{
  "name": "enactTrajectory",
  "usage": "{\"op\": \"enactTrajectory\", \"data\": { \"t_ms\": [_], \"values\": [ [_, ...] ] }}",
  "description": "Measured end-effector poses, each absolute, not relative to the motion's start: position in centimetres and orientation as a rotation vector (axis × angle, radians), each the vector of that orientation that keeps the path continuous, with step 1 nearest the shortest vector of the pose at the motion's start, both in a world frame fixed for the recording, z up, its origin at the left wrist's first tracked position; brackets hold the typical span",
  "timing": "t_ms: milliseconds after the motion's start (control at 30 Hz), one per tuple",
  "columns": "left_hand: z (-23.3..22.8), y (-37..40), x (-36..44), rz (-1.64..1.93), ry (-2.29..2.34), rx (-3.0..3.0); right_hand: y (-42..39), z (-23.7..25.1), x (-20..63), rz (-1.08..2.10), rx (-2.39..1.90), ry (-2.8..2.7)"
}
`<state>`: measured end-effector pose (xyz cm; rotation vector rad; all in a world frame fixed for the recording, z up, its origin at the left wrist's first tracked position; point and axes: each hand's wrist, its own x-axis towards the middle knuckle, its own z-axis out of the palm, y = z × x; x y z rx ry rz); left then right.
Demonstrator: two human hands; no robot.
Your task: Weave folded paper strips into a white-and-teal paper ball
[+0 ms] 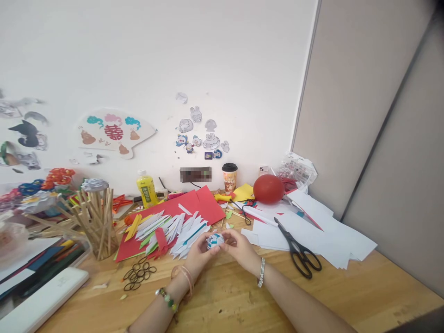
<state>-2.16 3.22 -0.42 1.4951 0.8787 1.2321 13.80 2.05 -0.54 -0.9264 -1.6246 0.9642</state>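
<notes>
In the head view, with twelve o'clock pointing toward the wall, your hands meet over the wooden table (229, 303) around a small rounded white-and-blue paper piece (215, 240), which sits above the wood at the centre of your clock. Your left hand (199, 253) grips it from nine o'clock, thumb and fingers clamped on its edge; your right hand (240, 250) comes in from three o'clock, thumb and forefinger closed on the opposite edge. Just beside your left hand at nine o'clock lie white paper strips (189, 237), and farther out the same way stands a bundle of wooden sticks (100, 226). At eight o'clock you have a cluster of black bands (138, 276) lying on the wood. Black scissors (293, 245) lie at three o'clock, well apart from your right hand, their handles angled toward you and their blades over white sheets (333, 236). A red balloon (268, 188) rests at two o'clock, a black-lidded cup (229, 179) stands between twelve and one, and a yellow bottle (147, 190) stands at ten.
</notes>
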Motion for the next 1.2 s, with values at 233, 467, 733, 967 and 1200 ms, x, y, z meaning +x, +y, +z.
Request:
{"op": "enactTrajectory", "data": {
  "t_ms": [233, 467, 733, 967, 1200],
  "values": [
    [-1.1, 4.0, -2.8, 1.320, 0.845, 1.646, 2.7, -0.1, 14.7, 1.127, -0.915, -1.624],
    [-0.6, 2.6, -2.0, 1.364, 1.041, 1.739, 1.6, 0.1, 13.7, 0.812, -0.886, -1.780],
    [-0.8, 2.4, -2.6, 1.276, 1.117, 1.824, 0.3, 0.7, 13.2, 0.295, -0.941, -2.029],
    [-0.2, 1.9, -2.2, 1.384, 1.114, 1.861, -0.2, 1.2, 13.1, 0.251, -0.922, -1.849],
    [-0.5, 1.9, -2.5, 1.337, 1.124, 1.936, -1.1, 1.6, 12.9, 0.018, -0.900, -1.950]
  ]
}}
